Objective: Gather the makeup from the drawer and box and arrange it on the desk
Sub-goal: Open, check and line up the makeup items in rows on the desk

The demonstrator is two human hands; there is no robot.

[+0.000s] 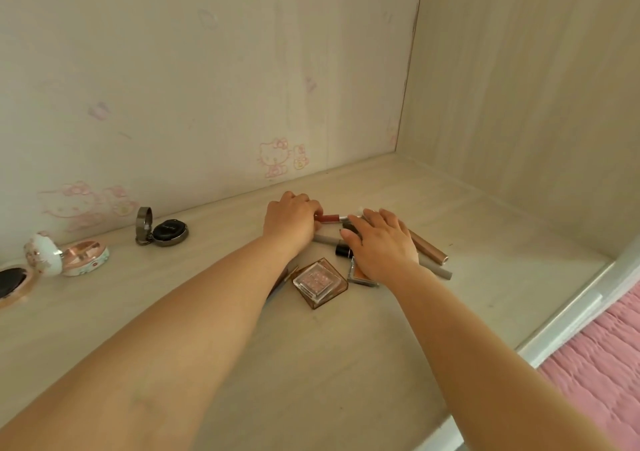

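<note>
A small heap of makeup lies in the middle of the pale desk [346, 346]. My left hand [291, 222] pinches the end of a red lip gloss tube [329, 218] at the back of the heap. My right hand [381, 242] rests with spread fingers on a dark item [351, 227] and partly covers an orange compact [356, 274]. A square clear eyeshadow case [319, 282] lies in front. A grey pencil [327, 240], a rose-gold tube [431, 249], another grey pencil [438, 270] and a black cap [343, 251] lie around my hands.
At the left stand an open white floral compact [69, 254], a round mirror [14, 282] and an open black compact [166, 232]. A wall with pink cartoon stickers backs the desk; a side panel closes the right. Pink bedding [606, 364] lies beyond the desk's right edge.
</note>
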